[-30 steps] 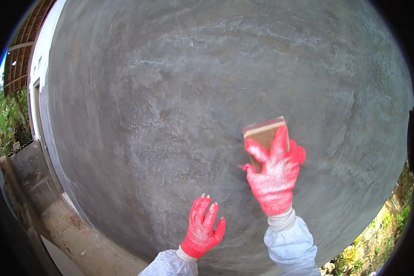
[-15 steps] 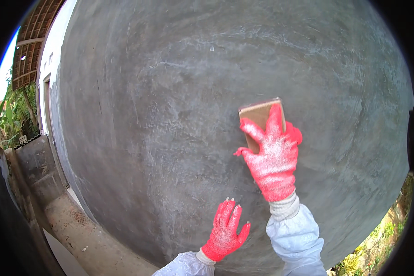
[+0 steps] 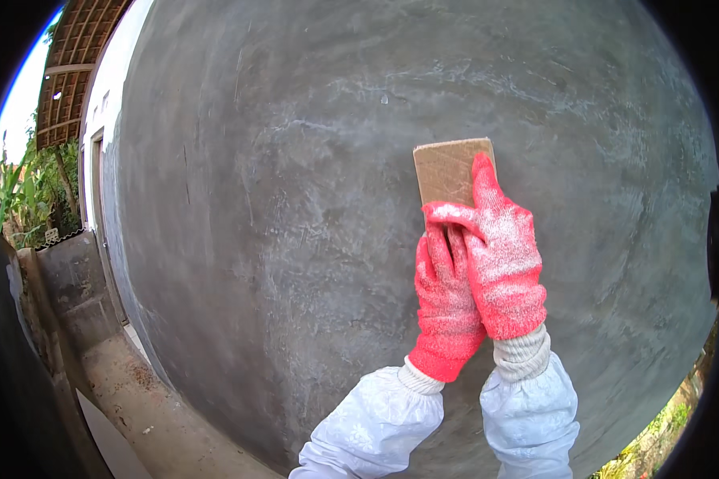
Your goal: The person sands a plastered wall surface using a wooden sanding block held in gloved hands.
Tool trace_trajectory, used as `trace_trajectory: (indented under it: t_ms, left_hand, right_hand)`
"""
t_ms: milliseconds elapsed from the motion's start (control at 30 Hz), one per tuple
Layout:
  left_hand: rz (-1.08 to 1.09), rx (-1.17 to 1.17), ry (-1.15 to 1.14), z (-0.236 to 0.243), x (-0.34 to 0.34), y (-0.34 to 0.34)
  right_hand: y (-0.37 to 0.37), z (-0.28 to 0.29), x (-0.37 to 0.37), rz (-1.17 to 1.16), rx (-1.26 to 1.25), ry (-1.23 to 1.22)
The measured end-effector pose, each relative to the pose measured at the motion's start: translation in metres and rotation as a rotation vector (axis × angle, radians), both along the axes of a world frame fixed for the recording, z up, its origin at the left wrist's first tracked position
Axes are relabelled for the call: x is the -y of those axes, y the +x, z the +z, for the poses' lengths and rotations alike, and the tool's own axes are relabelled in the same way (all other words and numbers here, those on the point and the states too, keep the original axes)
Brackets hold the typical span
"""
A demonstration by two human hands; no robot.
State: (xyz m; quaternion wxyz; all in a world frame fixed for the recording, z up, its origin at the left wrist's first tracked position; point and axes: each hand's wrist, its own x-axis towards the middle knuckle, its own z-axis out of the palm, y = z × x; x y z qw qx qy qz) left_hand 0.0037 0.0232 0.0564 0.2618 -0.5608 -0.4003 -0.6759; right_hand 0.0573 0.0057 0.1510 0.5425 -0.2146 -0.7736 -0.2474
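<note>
A flat, brown rectangular block (image 3: 449, 172) lies against a grey plastered wall (image 3: 319, 239). My right hand (image 3: 505, 255), in a red glove dusted with white powder, grips it at the lower right, one finger stretched along its right edge. Close beside and partly beneath it, my left hand (image 3: 447, 307) in a matching glove has its fingers closed around the block's lower end. The left fingertips are partly covered by the right hand, and the block's underside is hidden against the wall.
The wall fills most of the view, with pale streaks and rough patches. To the left are a white wall with a doorway (image 3: 97, 188), a low grey wall (image 3: 73, 279), and a concrete floor (image 3: 148, 403). Plants (image 3: 651, 447) grow at the lower right.
My left hand has risen from the lower part of the wall to join the right hand at the block. The block has shifted upward and stands more upright in view.
</note>
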Motion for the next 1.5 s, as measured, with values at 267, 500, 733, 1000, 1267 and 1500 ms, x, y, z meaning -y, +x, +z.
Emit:
trace_trajectory:
  t_ms: [267,500,733,1000,1267,1500]
  left_hand:
    - [0.173,-0.062,0.197,0.081,0.004,-0.023]
    - [0.240,-0.102,0.189,0.074,-0.001,-0.069]
    - [0.246,-0.126,0.100,0.014,-0.001,-0.101]
    - [0.297,-0.049,0.092,0.059,-0.005,-0.129]
    - [0.335,-0.104,0.112,0.100,-0.002,-0.153]
    - [0.332,-0.099,0.114,0.058,-0.009,-0.156]
  right_hand:
    - [0.064,-0.045,0.023,0.138,-0.260,-0.041]
    - [0.104,-0.094,0.010,-0.081,-0.389,0.084]
    - [0.129,-0.127,-0.015,-0.301,-0.356,0.130]
    - [0.129,-0.135,-0.019,-0.456,-0.359,0.091]
    - [0.127,-0.131,-0.013,-0.529,-0.335,0.084]
    - [0.130,-0.130,-0.016,-0.521,-0.230,0.198]
